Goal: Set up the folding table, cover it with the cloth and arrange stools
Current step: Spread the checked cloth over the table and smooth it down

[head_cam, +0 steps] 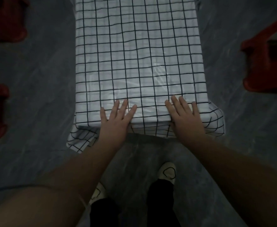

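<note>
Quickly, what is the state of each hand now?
Left hand: open, fingers flat on the checked cloth.
Right hand: open, flat on the same cloth.

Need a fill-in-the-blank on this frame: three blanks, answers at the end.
The cloth is white with ____ grid lines.
The left hand and right hand lie flat at its ____ edge.
The right-side stool is coloured ____.
Answers: black; near; red.
</note>
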Demonstrator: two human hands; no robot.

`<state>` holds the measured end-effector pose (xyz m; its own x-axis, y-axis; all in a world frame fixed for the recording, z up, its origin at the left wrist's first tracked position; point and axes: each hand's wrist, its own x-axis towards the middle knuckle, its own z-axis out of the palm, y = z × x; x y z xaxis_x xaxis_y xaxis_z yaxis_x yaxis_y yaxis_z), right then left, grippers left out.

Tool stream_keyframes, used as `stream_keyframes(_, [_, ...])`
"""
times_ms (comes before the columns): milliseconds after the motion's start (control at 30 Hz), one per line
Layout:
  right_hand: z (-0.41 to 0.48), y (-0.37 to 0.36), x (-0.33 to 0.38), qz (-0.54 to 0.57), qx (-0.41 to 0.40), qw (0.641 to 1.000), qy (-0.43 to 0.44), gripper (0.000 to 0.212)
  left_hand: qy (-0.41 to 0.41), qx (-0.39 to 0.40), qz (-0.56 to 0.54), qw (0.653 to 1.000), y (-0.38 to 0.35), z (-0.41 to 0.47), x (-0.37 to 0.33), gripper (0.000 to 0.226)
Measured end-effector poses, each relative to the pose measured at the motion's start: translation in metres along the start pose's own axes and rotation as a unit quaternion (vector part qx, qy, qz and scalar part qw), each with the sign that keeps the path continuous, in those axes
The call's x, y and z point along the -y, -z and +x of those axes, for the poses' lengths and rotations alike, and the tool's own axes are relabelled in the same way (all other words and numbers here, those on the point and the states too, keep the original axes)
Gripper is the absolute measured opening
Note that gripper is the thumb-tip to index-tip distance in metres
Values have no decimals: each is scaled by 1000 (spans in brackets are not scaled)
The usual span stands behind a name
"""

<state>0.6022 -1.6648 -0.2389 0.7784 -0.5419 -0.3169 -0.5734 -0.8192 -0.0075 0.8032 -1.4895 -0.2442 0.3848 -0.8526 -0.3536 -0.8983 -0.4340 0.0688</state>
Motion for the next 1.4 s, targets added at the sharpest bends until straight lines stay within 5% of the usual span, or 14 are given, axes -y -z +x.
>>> stream_keyframes(133, [1,-6,-1,15,2,1000,-6,93,31,-3,13,999,-1,1,-10,107])
stream_keyframes(333, [-7,14,-15,125,-11,992,21,80,86,34,-2,996,25,5,-53,95])
stream_keyframes(533, [-34,26,-72,276,-67,956,-67,62,-2,20,-47,999,47,27,-122,93])
stream_keyframes(733, [-37,20,-142,494,-38,798,-343,50,-69,50,-24,996,47,55,-154,95])
stream_keyframes(967, [-21,-7,-153,608,139,700,-348,32,-77,42,-8,996,23,63,-150,94])
stream_keyframes(1100, [-13,-9,-138,658,101,657,-355,47,-75,31,-30,996,19,64,-150,85])
stream_keyframes(1200, [-13,-7,-135,758,119,503,-399,33,-68,34,-38,996,18,66,-152,82])
stream_keyframes(1267, [-16,-8,-137,787,166,441,-397,32,-65,35,-42,996,18,65,-152,81])
stream_keyframes(1400, [-19,-5,-141,779,190,465,-375,32,-71,36,-48,996,18,65,-149,81])
